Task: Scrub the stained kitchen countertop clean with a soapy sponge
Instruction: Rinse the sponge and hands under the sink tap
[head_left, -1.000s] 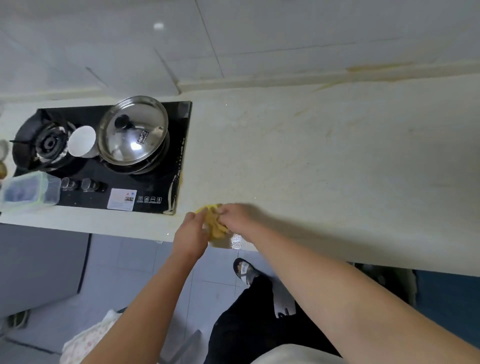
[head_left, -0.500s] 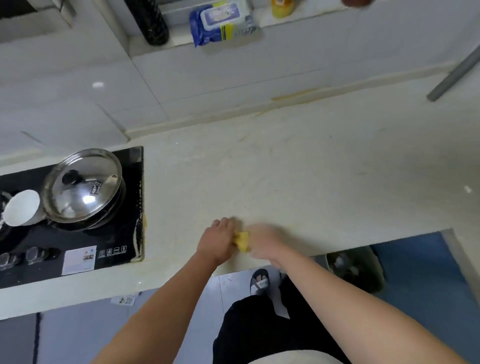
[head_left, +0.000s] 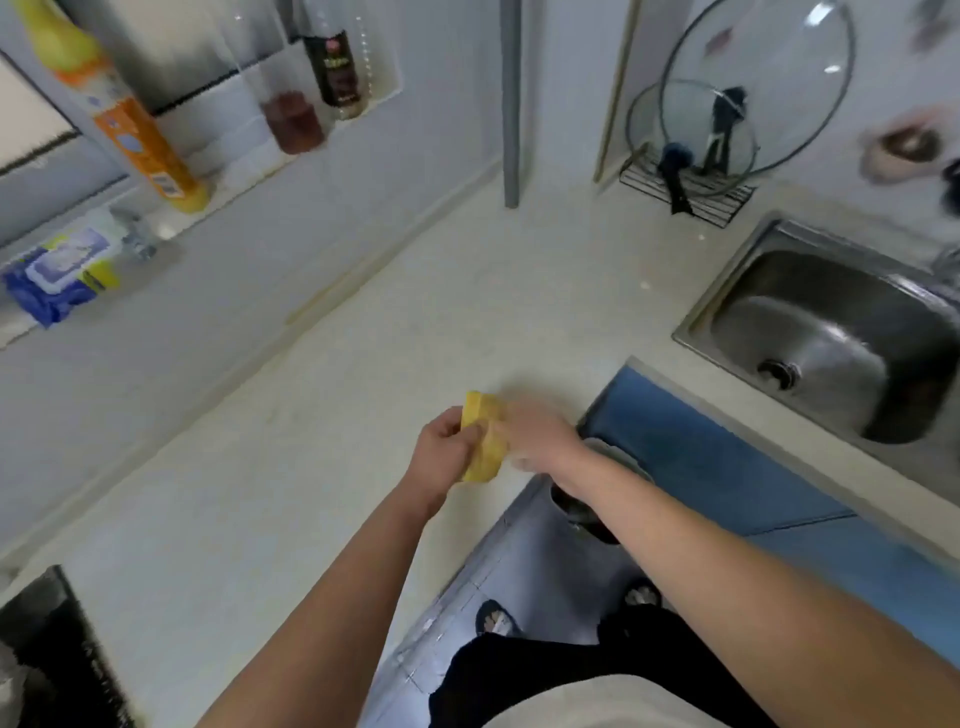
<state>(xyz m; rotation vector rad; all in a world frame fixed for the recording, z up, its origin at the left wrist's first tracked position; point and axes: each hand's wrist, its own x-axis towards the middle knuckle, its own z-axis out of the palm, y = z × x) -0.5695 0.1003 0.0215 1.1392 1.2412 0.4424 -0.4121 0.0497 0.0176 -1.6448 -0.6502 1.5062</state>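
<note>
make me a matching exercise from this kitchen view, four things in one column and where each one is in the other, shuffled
Things
1. sponge
2. sink
3. glass lids
4. wipes pack

Places
A. lying on the ledge at the far left
B. gripped between the left hand and the right hand, near the front edge of the countertop
C. set into the countertop on the right
D. standing upright in a wire rack against the back wall

Pairs: 1-B, 2-C, 3-D, 4-A
</note>
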